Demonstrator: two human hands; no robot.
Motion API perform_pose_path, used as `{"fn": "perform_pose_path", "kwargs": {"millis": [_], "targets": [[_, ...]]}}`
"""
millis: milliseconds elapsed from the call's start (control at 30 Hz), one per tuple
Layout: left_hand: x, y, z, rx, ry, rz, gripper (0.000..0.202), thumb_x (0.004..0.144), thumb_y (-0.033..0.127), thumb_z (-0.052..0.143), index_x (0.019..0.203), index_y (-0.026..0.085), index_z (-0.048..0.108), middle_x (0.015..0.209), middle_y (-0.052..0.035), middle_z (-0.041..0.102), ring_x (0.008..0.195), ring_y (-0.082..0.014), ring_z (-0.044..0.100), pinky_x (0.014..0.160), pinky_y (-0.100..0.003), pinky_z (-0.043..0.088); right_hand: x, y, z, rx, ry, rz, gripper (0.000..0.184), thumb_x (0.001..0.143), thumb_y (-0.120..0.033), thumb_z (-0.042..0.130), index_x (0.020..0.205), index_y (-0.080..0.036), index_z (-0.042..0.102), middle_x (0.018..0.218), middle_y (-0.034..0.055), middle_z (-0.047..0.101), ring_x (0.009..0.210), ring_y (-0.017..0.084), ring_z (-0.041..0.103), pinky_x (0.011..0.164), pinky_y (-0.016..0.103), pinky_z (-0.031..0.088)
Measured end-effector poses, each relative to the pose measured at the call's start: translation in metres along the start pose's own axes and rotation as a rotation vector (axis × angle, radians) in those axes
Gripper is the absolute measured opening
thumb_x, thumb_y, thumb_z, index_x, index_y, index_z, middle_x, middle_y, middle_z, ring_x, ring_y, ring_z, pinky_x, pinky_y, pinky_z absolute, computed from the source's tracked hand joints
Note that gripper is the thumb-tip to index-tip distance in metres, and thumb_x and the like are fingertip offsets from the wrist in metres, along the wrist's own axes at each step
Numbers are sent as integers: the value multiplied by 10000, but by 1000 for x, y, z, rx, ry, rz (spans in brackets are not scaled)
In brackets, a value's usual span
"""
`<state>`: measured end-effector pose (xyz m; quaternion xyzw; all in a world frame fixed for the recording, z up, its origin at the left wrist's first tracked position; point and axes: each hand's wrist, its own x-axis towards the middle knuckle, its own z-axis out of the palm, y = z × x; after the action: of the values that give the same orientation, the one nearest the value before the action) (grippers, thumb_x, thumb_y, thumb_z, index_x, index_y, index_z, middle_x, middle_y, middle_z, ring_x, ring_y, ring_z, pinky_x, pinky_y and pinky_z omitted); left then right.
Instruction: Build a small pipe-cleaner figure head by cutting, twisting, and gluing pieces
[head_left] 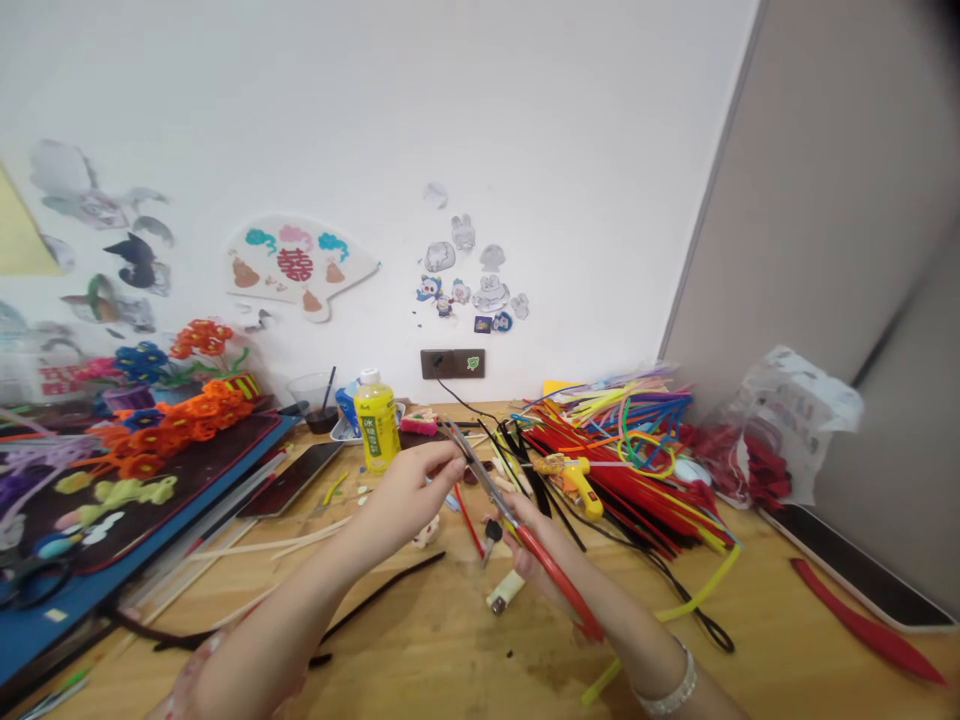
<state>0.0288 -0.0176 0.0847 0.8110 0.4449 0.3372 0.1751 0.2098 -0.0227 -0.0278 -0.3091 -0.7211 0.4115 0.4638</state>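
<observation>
My right hand [531, 535] is closed around a pair of scissors [496, 490] with red handles. The blades point up and away toward the wall. Beside the blades, my left hand [426, 468] is closed, its thumb and fingers pressed together near the blade tips. Whatever the left fingers pinch is too small or hidden to make out. Just below the hands lie a key [490, 536] with a black head and a pale lighter [505, 592]. A red pipe cleaner [469, 522] lies on the table between the two hands.
A yellow bottle [376, 420] stands behind my left hand. A yellow glue gun [581, 486] lies before heaped pipe cleaners [615, 470] at right. Orange pipe-cleaner flowers [172, 425] sit on a dark mat at left, near a phone [292, 480]. A black cord [675, 585] runs across the right side.
</observation>
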Motion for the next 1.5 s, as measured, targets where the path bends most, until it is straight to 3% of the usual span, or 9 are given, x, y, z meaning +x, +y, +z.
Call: {"fn": "perform_pose_path", "kwargs": {"millis": [233, 533, 700, 833, 1067, 1167, 1233, 1367, 1500], "targets": [[0, 3, 2, -41, 5, -7, 270, 778, 336, 399, 573, 186, 490, 603, 18, 548, 600, -146, 494, 597, -232, 399, 3, -16, -2, -44, 45, -15, 380, 722, -489, 580, 992, -221, 583, 810, 28, 576, 773, 188, 543, 689, 288, 450], [5, -17, 21, -176, 64, -19, 272, 769, 368, 433, 593, 177, 514, 569, 28, 502, 576, -137, 477, 574, -231, 388, 3, -10, 2, -279, 87, 120, 347, 811, -460, 451, 825, -149, 604, 564, -13, 493, 491, 111, 423, 451, 216, 324], [1, -32, 34, -389, 97, -82, 290, 760, 405, 478, 596, 172, 533, 533, 37, 479, 530, -120, 455, 533, -219, 380, 12, 4, -17, -551, 223, 295, 313, 753, -454, 542, 860, -170, 617, 747, 47, 638, 665, 179, 577, 593, 253, 416], [-9, -43, 45, -486, 133, -197, 314, 730, 444, 529, 603, 160, 572, 538, 27, 518, 519, -118, 474, 533, -224, 392, 14, 15, -34, -881, 250, 483, 223, 766, -281, 535, 941, -160, 601, 858, 99, 663, 787, 212, 616, 653, 264, 414], [-26, -58, 65, -583, 77, -323, 413, 690, 552, 545, 667, 146, 615, 539, 12, 555, 509, -126, 488, 543, -242, 397, 14, 24, -33, -995, 204, 452, 238, 747, -147, 537, 963, -132, 637, 975, 148, 624, 967, 243, 561, 816, 303, 401], [-34, -55, 79, -694, 72, -405, 454, 653, 585, 570, 704, 137, 621, 533, 9, 567, 474, -118, 473, 505, -238, 382, 14, 12, -26, -891, 300, 233, 197, 762, -125, 508, 870, -159, 670, 975, 130, 617, 992, 250, 532, 862, 346, 387], [-38, -52, 91, -747, 61, -424, 454, 640, 591, 580, 682, 140, 611, 525, 15, 560, 450, -111, 463, 482, -233, 374, 14, 4, -17, -639, 309, 88, 151, 771, -169, 524, 809, -171, 671, 901, 92, 634, 914, 226, 560, 813, 339, 425], [-45, -51, 108, -724, 59, -404, 427, 697, 566, 542, 580, 155, 542, 476, 44, 473, 418, -95, 413, 443, -215, 333, 13, 1, 6, -94, 185, 145, 148, 748, -276, 578, 747, -155, 663, 761, 50, 651, 729, 188, 605, 673, 313, 477], [-49, -49, 107, -597, 39, -340, 408, 764, 523, 478, 571, 165, 518, 494, 40, 458, 462, -113, 423, 460, -220, 333, 11, 2, 15, 56, 205, 211, 187, 708, -329, 619, 728, -146, 651, 739, 48, 653, 727, 190, 601, 724, 350, 465]]}}
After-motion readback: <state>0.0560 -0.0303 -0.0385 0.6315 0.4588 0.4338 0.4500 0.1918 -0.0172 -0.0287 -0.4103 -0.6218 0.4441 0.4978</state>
